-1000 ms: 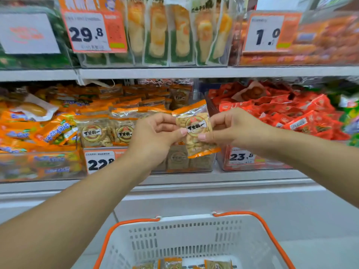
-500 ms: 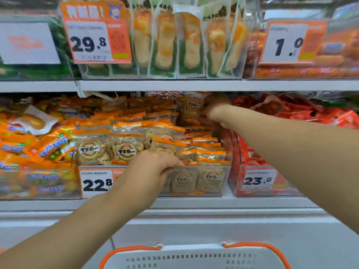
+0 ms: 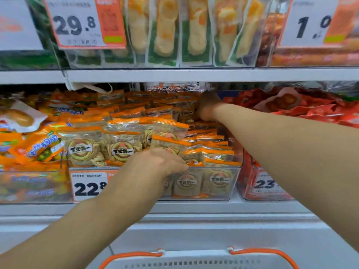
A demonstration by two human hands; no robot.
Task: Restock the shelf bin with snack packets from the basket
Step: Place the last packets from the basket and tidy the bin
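ok, head cam, only view i've got. my left hand (image 3: 161,162) is down at the front of the clear shelf bin (image 3: 223,183), knuckles up, fingers curled over the front edge onto the snack packets (image 3: 120,150) there; can't tell if it's actually pinching one or just pressing on them, fingertips are hidden behind the hand. my right hand (image 3: 206,108) is reached far into the back of the same bin, right under the upper shelf (image 3: 174,75), resting on a packet (image 3: 186,113) standing at the rear row. it's dark & blurry back there so i can't tell whether the fingers grip that packet or just touch it. the bin is packed w/ orange-topped clear packets, some upright at the front left, some lying flat in rows on the right side. a price tag (image 3: 88,186) reading 22.8 sits on the bin front, partly behind my left forearm. red packets (image 3: 320,111) fill the bin to the right, orange candy bags (image 3: 37,146) the one to the left. the basket (image 3: 194,261), white w/ orange handles, is at the bottom edge, only its rim showing, well below the shelf.
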